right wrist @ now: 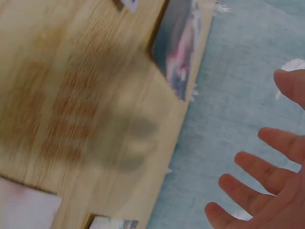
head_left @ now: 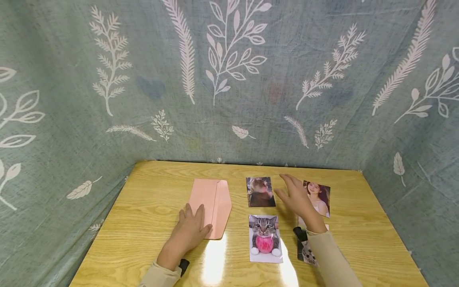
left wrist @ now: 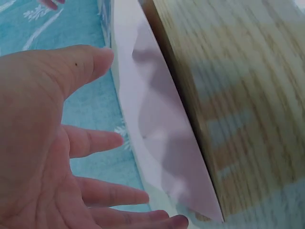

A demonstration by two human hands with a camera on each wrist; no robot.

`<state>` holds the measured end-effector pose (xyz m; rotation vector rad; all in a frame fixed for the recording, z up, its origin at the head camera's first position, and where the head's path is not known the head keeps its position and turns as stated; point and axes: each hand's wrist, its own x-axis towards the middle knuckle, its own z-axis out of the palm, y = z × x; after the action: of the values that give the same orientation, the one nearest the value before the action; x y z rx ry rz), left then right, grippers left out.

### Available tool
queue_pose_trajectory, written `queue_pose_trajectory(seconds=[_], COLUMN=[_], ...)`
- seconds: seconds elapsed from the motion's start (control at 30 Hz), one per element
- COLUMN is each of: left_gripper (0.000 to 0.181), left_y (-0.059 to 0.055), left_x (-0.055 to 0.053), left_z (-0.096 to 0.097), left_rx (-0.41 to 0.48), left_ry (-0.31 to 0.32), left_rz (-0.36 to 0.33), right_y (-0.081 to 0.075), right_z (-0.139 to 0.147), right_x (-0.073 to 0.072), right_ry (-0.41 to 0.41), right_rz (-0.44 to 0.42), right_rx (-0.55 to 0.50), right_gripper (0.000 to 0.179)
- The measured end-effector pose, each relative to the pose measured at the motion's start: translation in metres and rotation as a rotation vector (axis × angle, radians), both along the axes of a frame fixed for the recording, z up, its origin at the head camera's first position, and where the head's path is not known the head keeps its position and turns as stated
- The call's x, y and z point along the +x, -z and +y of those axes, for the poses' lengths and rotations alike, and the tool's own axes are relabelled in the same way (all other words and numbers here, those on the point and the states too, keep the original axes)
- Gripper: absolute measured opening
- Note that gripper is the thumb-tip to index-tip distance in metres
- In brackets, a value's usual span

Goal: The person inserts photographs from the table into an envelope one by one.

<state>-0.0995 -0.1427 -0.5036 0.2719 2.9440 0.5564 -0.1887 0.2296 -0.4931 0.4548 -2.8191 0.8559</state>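
A pink envelope [head_left: 222,207] lies on the table with its pointed flap toward the right. My left hand [head_left: 191,227] is over its lower left part, fingers spread; the left wrist view shows the palm beside the pink envelope [left wrist: 162,109]. My right hand [head_left: 295,197] hovers with fingers extended and nothing in them, between a dark, blurry animal photo [head_left: 260,192] and a photo of a smiling person [head_left: 318,198]. In the right wrist view that hand [right wrist: 267,181] has its fingers apart, near one photo [right wrist: 176,47].
A photo of a cat with a pink fruit [head_left: 265,239] lies at the front middle. Another photo [head_left: 307,253] is partly hidden under my right forearm. Glare marks the wooden table [head_left: 143,223]. A leaf-patterned cloth [head_left: 229,119] hangs behind and at both sides.
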Motion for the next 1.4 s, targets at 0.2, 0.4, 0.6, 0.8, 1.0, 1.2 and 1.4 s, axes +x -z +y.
queue_pose_trajectory(seconds=[0.2, 0.4, 0.6, 0.8, 1.0, 1.2, 1.4], left_gripper=[0.075, 0.076, 0.078, 0.080, 0.081, 0.081, 0.077], left_y=[0.004, 0.008, 0.006, 0.003, 0.003, 0.008, 0.009], left_x=[0.000, -0.001, 0.001, 0.005, 0.005, 0.003, 0.000], left_z=[0.000, 0.002, 0.004, 0.002, 0.001, 0.001, 0.000], left_rx=[0.025, 0.017, -0.008, -0.007, -0.022, -0.035, -0.035], left_ry=[-0.004, -0.003, -0.017, -0.026, -0.014, -0.011, -0.008], left_rz=[-0.020, -0.001, 0.016, 0.020, 0.021, 0.018, 0.035], right_y=[0.010, 0.018, 0.028, 0.029, 0.027, 0.029, 0.031], right_z=[-0.007, -0.015, -0.021, -0.028, -0.031, -0.031, -0.029], right_x=[-0.022, -0.038, -0.049, -0.052, -0.054, -0.056, -0.057], right_ry=[0.003, -0.009, 0.009, 0.037, 0.053, 0.069, 0.086], right_rz=[-0.039, -0.156, -0.249, -0.308, -0.292, -0.265, -0.220], right_rx=[0.037, 0.031, 0.108, 0.204, 0.245, 0.293, 0.253], right_gripper=[0.060, 0.063, 0.067, 0.071, 0.068, 0.060, 0.053])
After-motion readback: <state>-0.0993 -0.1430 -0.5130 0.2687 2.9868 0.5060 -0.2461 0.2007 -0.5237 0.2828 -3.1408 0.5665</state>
